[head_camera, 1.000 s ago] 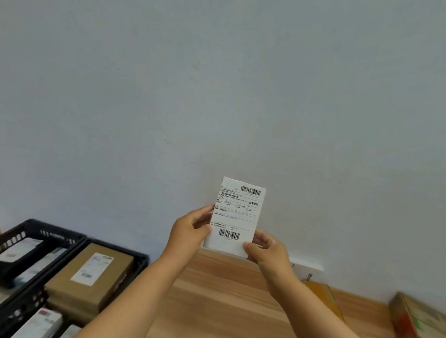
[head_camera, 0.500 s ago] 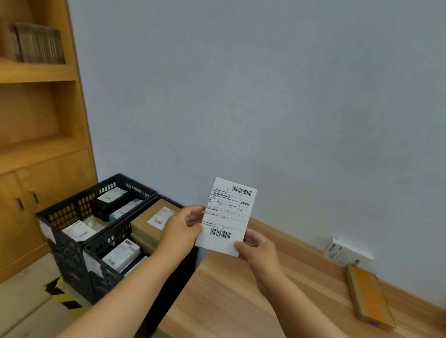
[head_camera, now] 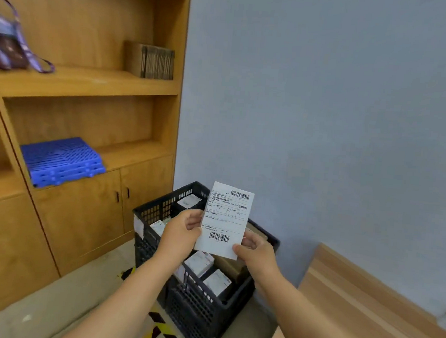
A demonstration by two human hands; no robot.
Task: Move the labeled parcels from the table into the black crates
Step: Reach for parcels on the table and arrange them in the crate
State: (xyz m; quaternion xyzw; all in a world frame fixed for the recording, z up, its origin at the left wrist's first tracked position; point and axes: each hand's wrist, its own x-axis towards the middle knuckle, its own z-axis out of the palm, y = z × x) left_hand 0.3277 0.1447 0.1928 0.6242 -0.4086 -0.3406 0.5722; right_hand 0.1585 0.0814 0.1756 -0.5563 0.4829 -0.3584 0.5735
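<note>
I hold a flat white parcel (head_camera: 225,219) upright, its shipping label with barcodes facing me. My left hand (head_camera: 182,230) grips its left edge and my right hand (head_camera: 254,251) pinches its lower right corner. The parcel hangs in the air above two black crates standing side by side on the floor. The near crate (head_camera: 207,307) holds white boxes and a brown carton. The far crate (head_camera: 158,211) also holds several labeled parcels. Part of both crates is hidden behind my hands and the parcel.
The wooden table (head_camera: 360,305) runs along the grey wall at the lower right. A wooden shelf unit (head_camera: 90,85) with cupboard doors stands left, carrying a blue plastic tray (head_camera: 61,160), a purple bag (head_camera: 6,45) and stacked cardboard (head_camera: 151,61). Yellow-black floor tape (head_camera: 157,330) lies before the crates.
My view has swung left from the table to the crates and shelf. Both hands carried the white parcel along, and it now hangs over the crates instead of over the table.
</note>
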